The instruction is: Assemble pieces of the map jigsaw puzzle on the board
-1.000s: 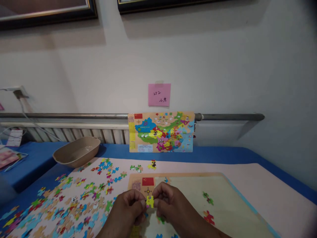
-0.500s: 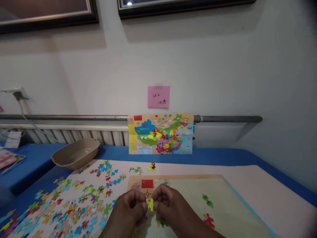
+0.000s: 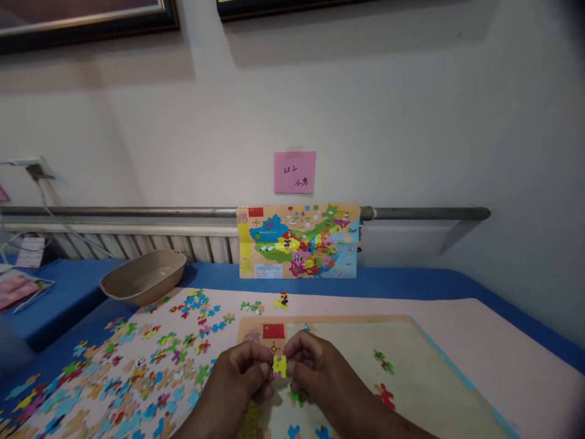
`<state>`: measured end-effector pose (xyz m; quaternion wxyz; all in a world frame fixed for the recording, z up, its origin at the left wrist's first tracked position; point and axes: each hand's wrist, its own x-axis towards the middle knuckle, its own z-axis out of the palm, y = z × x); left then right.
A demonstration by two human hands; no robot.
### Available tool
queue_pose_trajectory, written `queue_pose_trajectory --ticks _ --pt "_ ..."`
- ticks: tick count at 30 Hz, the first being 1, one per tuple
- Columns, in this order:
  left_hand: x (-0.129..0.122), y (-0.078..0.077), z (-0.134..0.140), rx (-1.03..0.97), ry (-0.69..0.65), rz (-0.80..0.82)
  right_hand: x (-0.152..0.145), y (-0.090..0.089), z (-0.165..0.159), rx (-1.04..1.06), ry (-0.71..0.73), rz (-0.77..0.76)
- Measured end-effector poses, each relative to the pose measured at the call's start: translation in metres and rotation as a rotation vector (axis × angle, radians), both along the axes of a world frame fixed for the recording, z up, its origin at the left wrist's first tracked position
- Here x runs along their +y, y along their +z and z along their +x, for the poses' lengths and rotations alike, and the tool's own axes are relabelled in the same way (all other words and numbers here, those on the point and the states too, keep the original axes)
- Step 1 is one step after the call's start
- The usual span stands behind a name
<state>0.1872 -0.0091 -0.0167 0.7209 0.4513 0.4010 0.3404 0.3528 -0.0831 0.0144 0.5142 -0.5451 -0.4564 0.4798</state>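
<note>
A small yellow puzzle piece (image 3: 280, 366) is pinched between the fingertips of my left hand (image 3: 237, 381) and my right hand (image 3: 320, 378), just above the near left part of the puzzle board (image 3: 411, 366). The board is a pale tray with a tan frame and a red flag printed at its top left corner. A few pieces lie on it: green (image 3: 382, 363), red (image 3: 384, 396), and blue ones near the bottom edge. Several loose colourful pieces (image 3: 137, 378) are scattered on the pink mat to the left.
A reference map picture (image 3: 298, 241) leans against the wall rail behind the board, with a pink sticky note (image 3: 295, 172) above it. A tan oval bowl (image 3: 144, 277) sits at back left on the blue tablecloth. Papers lie at far left.
Both hands keep the yellow piece between them; it has turned slightly in the fingertips. The view shifted a little up and down.
</note>
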Motion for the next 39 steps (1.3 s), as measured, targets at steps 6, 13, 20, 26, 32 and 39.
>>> queue_pose_trajectory --ticks 6,13,20,26,32,39 --pt "0.003 -0.001 -0.003 0.039 -0.001 0.037 0.001 -0.002 0.001 -0.015 -0.012 0.012" --pt "-0.002 0.021 -0.005 0.091 -0.026 0.010 0.001 -0.005 0.001 -0.015 0.006 0.016" --pt "-0.003 0.018 -0.004 0.100 -0.033 0.032 0.002 -0.001 -0.001 -0.025 -0.009 0.017" --pt "-0.002 0.010 -0.002 0.103 -0.053 0.061 0.002 -0.004 0.000 -0.021 0.005 -0.002" --pt "0.000 0.009 -0.004 0.094 -0.109 0.087 0.002 -0.004 0.001 -0.022 -0.003 0.013" --pt "0.007 -0.001 -0.005 0.087 -0.158 0.091 0.002 -0.004 0.003 -0.024 -0.014 0.020"
